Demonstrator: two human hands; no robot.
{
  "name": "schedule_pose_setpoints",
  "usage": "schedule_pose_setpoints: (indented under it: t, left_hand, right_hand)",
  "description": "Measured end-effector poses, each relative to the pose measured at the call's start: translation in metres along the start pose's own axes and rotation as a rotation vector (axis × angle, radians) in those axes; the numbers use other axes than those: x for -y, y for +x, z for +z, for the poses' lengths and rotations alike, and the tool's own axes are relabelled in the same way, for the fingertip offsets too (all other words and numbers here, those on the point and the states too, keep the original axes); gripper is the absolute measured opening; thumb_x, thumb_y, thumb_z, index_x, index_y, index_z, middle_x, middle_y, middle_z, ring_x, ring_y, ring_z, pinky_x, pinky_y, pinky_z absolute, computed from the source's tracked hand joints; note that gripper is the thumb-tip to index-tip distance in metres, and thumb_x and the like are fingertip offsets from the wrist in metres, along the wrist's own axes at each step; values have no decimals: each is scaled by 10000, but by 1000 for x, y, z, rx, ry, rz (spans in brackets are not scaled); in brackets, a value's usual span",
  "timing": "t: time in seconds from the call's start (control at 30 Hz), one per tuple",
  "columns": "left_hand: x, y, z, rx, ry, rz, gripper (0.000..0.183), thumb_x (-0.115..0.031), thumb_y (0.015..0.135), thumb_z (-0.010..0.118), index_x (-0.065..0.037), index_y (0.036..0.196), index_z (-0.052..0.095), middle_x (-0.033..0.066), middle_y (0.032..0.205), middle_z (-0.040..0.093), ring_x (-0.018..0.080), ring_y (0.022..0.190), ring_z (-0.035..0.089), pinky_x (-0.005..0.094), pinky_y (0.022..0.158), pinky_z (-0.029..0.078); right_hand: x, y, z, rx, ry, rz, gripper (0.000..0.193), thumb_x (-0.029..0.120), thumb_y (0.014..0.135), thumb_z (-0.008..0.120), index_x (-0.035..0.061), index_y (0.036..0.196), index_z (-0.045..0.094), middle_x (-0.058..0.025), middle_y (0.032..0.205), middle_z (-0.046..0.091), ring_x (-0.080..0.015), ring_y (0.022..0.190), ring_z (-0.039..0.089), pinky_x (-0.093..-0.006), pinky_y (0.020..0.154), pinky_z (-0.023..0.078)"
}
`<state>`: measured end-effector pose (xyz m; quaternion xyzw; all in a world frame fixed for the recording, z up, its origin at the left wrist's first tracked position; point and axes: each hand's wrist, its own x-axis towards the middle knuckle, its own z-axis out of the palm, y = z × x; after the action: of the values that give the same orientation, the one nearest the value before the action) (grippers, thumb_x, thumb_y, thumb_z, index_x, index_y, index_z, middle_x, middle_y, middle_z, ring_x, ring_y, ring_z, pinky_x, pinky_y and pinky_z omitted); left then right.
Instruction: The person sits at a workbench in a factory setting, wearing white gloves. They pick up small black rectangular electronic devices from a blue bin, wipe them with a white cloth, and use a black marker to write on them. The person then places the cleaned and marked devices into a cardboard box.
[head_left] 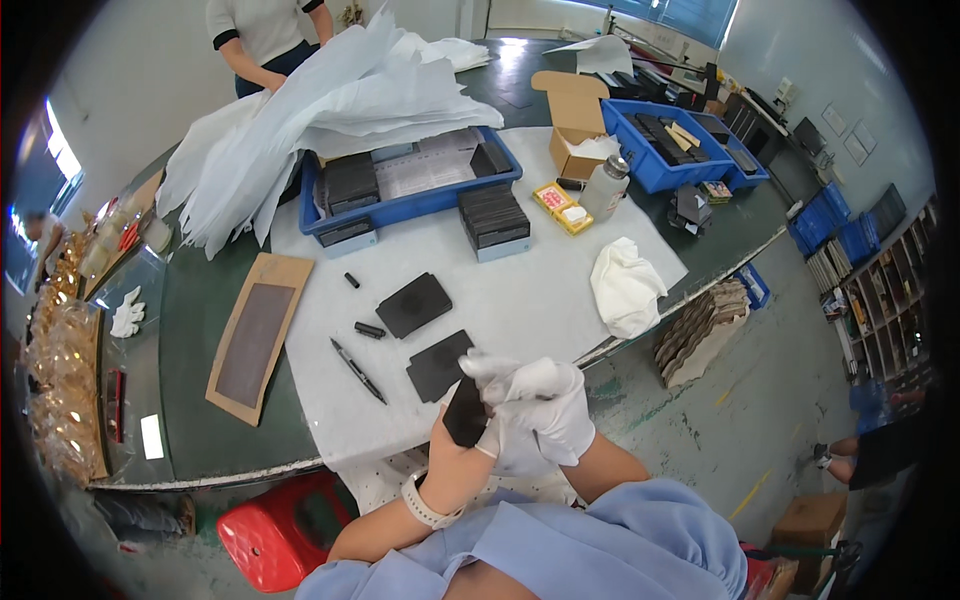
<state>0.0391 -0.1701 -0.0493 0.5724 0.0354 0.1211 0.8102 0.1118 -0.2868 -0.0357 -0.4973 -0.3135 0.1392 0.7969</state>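
Observation:
My left hand [459, 450], with a white strap at its wrist and white covering by the fingers, grips a thin black plate [464, 412] above the table's near edge. Over the plate's right side, my white-gloved right hand [545, 402] is closed; whether its curled fingers pinch the plate or a cloth is hidden. Just beyond lie flat black plates [440, 366] and a thicker black stack [414, 306]. To their left are a black pen [358, 371], a black cap [369, 330] and a small black cylinder [352, 281]. White sheeting [330, 390] lies beneath them.
A blue tray [420, 198] holds black plates and papers, with a plate stack [494, 222] beside it. A bottle [604, 188], yellow box [562, 208] and crumpled white cloth [627, 287] stand right. Another person [268, 40] handles white sheets [350, 90]. A red stool [270, 535] sits below.

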Motion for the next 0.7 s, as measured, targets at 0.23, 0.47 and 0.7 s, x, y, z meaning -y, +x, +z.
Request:
schedule_pose_setpoints:
  t: [0.23, 0.47, 0.7]
  left_hand:
    - [8, -6, -51, -92, 520, 289, 626, -31, 792, 720, -3, 1355, 448, 63, 993, 621, 107, 760, 520, 240, 671, 460]
    - [43, -21, -155, -567, 938, 332, 652, -26, 788, 686, -13, 1387, 428, 48, 1052, 583, 91, 762, 459, 220, 662, 405]
    - [61, -23, -169, -692, 737, 464, 575, -7, 879, 597, 23, 1407, 372, 89, 1199, 554, 116, 883, 470, 220, 775, 394]
  right_hand:
    - [80, 52, -81, -497, -720, -82, 315, -40, 874, 483, -13, 1139, 650, -92, 1109, 664, -141, 942, 604, -303, 860, 482]
    - [103, 153, -263, -368, -1353, 235, 369, 1, 913, 431, 3, 1225, 629, -114, 1196, 652, -168, 1002, 605, -282, 913, 459]
    - [69, 184, -296, -325, -1303, 321, 266, -1, 923, 510, -36, 1139, 662, -149, 1172, 672, -202, 1122, 609, -277, 1003, 427]
